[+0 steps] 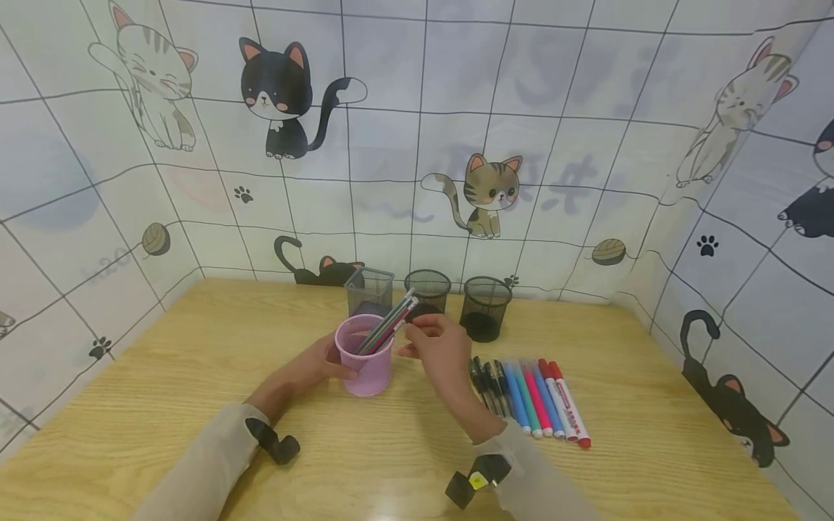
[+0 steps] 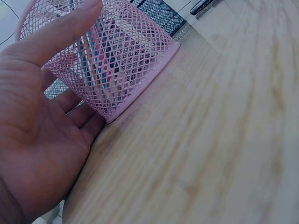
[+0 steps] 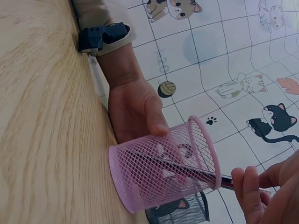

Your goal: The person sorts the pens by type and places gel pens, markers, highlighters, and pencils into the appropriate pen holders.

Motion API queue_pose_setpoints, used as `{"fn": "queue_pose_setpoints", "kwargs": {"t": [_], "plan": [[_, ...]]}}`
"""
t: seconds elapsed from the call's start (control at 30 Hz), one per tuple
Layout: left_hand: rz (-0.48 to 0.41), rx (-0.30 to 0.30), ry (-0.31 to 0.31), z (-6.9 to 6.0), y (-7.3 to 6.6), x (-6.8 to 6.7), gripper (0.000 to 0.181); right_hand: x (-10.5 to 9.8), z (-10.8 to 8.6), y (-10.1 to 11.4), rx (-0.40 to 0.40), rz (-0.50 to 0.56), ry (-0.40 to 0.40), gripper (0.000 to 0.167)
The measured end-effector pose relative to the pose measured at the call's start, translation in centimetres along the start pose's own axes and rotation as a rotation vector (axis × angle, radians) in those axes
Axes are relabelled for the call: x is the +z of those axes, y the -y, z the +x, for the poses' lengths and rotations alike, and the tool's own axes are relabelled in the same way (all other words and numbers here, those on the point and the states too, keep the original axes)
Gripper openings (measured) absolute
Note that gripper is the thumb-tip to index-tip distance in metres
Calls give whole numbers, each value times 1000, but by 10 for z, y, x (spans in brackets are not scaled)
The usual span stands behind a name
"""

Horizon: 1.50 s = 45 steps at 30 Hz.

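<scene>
A pink mesh pen cup [image 1: 370,378] stands upright on the table, held round its left side by my left hand [image 1: 328,359]. In the left wrist view the thumb lies across the mesh cup [image 2: 135,60], with the fingers behind it. Several pencils [image 1: 389,325] lean to the right inside, their ends above the rim. My right hand [image 1: 444,351] is at the cup's right, its fingertips pinching a dark-striped pencil [image 3: 226,182] near its upper end. The right wrist view shows that pencil's lower part through the mesh.
Behind the pink cup stand a grey square mesh holder [image 1: 369,291] and two black round mesh cups, one middle [image 1: 427,284] and one right [image 1: 483,311]. On the right lie black pens [image 1: 490,387], coloured markers [image 1: 534,398] and red-capped white markers [image 1: 568,401] in a row.
</scene>
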<state>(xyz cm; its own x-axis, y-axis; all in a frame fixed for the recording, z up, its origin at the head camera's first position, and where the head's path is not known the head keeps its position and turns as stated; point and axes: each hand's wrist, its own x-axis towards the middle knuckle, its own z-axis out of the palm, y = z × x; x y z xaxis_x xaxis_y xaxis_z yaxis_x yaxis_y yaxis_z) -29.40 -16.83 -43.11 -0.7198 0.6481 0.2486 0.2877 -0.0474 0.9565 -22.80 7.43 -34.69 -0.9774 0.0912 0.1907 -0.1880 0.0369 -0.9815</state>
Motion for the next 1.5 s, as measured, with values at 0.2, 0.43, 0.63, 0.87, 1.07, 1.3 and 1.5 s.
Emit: {"fn": "queue_pose_setpoints", "kwargs": {"t": [0.2,0.43,0.63,0.87,1.07,1.3,1.5], "plan": [[-7,12,5,-1,-1,0,80,-23,-3,5,-23,-28,-24,18],[-16,14,4,-2,-2,1,81,-53,-8,6,-53,-56,-50,19],[-11,11,-5,-2,-2,1,80,-81,-8,-6,-29,-111,-87,19],[-15,10,4,-2,-1,1,81,-100,-15,-10,-7,-254,-90,23],[-15,16,7,-2,0,1,80,-110,-25,-20,30,-325,-60,25],[-11,15,9,0,-1,1,81,-116,-31,-31,52,-385,-37,26],[-7,16,7,0,-1,0,81,-116,-30,-36,35,-402,-41,25]]}}
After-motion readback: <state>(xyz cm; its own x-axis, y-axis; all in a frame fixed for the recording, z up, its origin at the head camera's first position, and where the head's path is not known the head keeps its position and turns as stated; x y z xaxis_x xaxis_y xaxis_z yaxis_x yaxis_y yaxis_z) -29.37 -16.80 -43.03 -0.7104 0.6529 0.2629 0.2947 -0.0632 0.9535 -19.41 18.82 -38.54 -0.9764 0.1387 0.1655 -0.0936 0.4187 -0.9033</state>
